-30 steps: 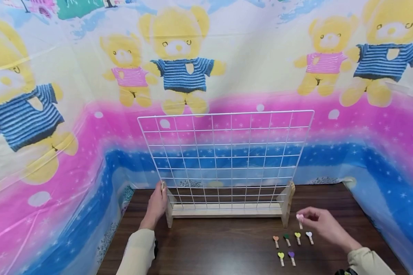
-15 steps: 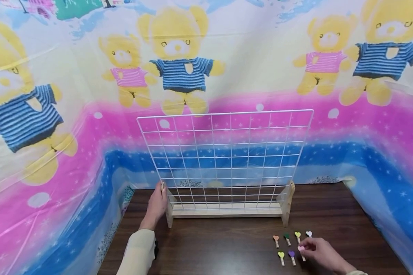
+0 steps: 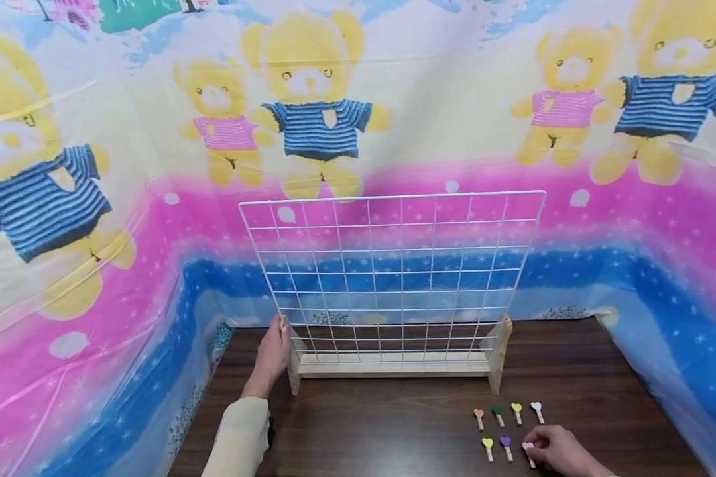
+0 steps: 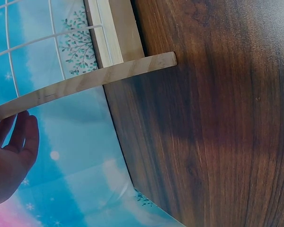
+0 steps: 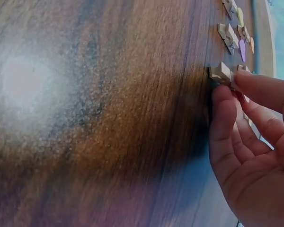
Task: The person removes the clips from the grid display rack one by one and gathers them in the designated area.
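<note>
A white wire grid (image 3: 402, 271) stands upright in a wooden base (image 3: 394, 366). My left hand (image 3: 272, 351) holds the base's left upright near its top; in the left wrist view the fingertips (image 4: 32, 124) meet this wooden side piece (image 4: 85, 82), and the thumb's place is hidden. At the table's front right, my right hand (image 3: 557, 447) pinches a mini clothespin with a pink heart (image 3: 528, 446), low at the tabletop. The right wrist view shows its wooden end (image 5: 221, 72) between thumb and fingers. Left of it lie clothespins with purple (image 3: 506, 442) and yellow (image 3: 487, 442) hearts.
Behind them lies a row of clothespins with orange (image 3: 478, 415), green (image 3: 498, 412), yellow (image 3: 516, 410) and white (image 3: 536, 407) hearts. The dark wooden table (image 3: 358, 424) ends at a bear-printed cloth (image 3: 441, 106) at the back and sides.
My right hand has brought the pink-heart clothespin from beside the base's right upright toward me, down to the right end of the front row. My left hand has stayed on the upright.
</note>
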A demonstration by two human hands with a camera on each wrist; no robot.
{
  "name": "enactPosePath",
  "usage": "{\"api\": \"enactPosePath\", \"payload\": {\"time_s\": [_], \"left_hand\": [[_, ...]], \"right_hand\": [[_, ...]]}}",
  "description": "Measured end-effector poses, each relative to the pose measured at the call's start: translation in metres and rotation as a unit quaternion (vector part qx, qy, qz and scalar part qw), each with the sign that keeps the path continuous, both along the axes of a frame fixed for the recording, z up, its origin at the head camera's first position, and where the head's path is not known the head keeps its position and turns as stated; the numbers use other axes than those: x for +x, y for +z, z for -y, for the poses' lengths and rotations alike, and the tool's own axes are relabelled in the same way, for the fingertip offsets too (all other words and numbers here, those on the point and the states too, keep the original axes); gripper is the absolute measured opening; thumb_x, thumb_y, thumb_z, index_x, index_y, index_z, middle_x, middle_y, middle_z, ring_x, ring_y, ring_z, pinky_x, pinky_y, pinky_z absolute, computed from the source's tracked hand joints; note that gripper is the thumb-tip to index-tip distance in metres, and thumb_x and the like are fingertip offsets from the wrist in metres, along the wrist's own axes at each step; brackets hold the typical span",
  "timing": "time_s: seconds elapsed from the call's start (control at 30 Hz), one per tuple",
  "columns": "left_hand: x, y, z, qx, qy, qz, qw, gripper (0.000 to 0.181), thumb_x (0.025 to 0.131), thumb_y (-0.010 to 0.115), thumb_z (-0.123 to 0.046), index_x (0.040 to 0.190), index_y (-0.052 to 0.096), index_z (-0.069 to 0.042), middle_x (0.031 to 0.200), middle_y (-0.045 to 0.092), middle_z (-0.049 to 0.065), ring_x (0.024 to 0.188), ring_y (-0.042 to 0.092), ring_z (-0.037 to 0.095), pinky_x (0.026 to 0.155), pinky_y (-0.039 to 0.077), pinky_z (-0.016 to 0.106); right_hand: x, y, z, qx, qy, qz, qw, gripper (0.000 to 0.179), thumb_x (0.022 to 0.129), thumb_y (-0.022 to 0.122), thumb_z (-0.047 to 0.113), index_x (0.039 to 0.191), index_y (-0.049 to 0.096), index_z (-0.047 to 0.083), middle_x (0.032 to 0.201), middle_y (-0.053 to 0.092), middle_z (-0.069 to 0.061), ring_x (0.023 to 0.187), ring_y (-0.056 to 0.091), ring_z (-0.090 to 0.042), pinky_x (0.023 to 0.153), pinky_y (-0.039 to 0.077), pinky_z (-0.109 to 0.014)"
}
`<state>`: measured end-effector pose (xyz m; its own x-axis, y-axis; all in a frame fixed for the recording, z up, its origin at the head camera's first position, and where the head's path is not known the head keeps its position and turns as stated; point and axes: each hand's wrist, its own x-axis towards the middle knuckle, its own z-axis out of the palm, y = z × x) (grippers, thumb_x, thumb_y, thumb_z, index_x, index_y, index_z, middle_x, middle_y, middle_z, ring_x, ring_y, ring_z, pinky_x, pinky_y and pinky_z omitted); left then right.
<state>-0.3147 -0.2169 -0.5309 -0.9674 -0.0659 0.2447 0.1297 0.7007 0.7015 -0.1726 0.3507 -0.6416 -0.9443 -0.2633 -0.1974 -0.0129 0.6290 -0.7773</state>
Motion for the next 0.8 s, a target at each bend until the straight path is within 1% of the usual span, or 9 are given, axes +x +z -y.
{"api": "enactPosePath", "payload": {"time_s": [0.1, 0.17, 0.4, 0.5, 0.67, 0.8], "left_hand": [[-0.0004, 0.0003, 0.0001, 0.000, 0.001, 0.002, 1.0000, 0.039, 0.104, 0.034, -0.022, 0.137, 0.033, -0.001, 0.109, 0.056, 0.024, 0.097, 0.057, 0.038, 0.078, 0.043, 0.052], [-0.0005, 0.0003, 0.0004, 0.000, 0.002, 0.005, 1.0000, 0.039, 0.104, 0.034, -0.022, 0.138, 0.033, -0.001, 0.110, 0.056, 0.024, 0.097, 0.057, 0.038, 0.078, 0.043, 0.052], [0.0006, 0.0006, 0.0003, 0.010, 0.001, 0.016, 0.9998, 0.039, 0.104, 0.034, -0.022, 0.138, 0.032, -0.003, 0.111, 0.056, 0.024, 0.097, 0.057, 0.038, 0.077, 0.043, 0.051], [0.0012, 0.0000, 0.0002, 0.020, 0.000, 0.025, 0.9995, 0.039, 0.104, 0.034, -0.022, 0.138, 0.031, -0.005, 0.114, 0.056, 0.024, 0.098, 0.057, 0.037, 0.078, 0.044, 0.051], [0.0008, -0.0008, 0.0006, 0.030, -0.007, 0.035, 0.9989, 0.042, 0.104, 0.032, -0.024, 0.141, 0.029, -0.004, 0.116, 0.055, 0.024, 0.100, 0.056, 0.036, 0.079, 0.044, 0.051], [-0.0002, 0.0005, 0.0010, 0.035, -0.008, 0.031, 0.9989, 0.042, 0.104, 0.033, -0.023, 0.141, 0.029, -0.003, 0.116, 0.054, 0.024, 0.100, 0.056, 0.036, 0.080, 0.043, 0.051]], "right_hand": [[-0.0007, -0.0011, 0.0006, 0.001, -0.006, -0.013, 0.9999, 0.013, 0.086, 0.069, 0.017, 0.087, 0.066, 0.005, 0.071, 0.058, 0.001, 0.057, 0.053, -0.011, 0.050, 0.045, -0.028], [-0.0020, -0.0012, 0.0015, 0.006, -0.017, -0.012, 0.9998, 0.013, 0.085, 0.069, 0.017, 0.087, 0.066, 0.005, 0.071, 0.058, 0.001, 0.058, 0.053, -0.013, 0.050, 0.045, -0.028], [-0.0074, 0.0016, 0.0075, 0.026, -0.059, 0.025, 0.9976, 0.014, 0.087, 0.068, 0.017, 0.091, 0.065, 0.004, 0.071, 0.058, 0.001, 0.062, 0.055, -0.016, 0.053, 0.046, -0.030], [-0.0084, 0.0010, 0.0077, 0.027, -0.069, 0.030, 0.9968, 0.015, 0.086, 0.068, 0.016, 0.092, 0.065, 0.003, 0.072, 0.059, 0.000, 0.062, 0.055, -0.016, 0.054, 0.047, -0.031], [-0.0064, -0.0033, 0.0055, 0.023, -0.058, 0.010, 0.9980, 0.014, 0.084, 0.070, 0.015, 0.091, 0.065, 0.004, 0.071, 0.058, 0.000, 0.061, 0.055, -0.016, 0.053, 0.047, -0.029], [-0.0057, -0.0052, 0.0051, 0.012, -0.046, -0.004, 0.9989, 0.013, 0.083, 0.071, 0.014, 0.090, 0.065, 0.004, 0.071, 0.058, 0.000, 0.061, 0.056, -0.015, 0.053, 0.047, -0.029]]}}
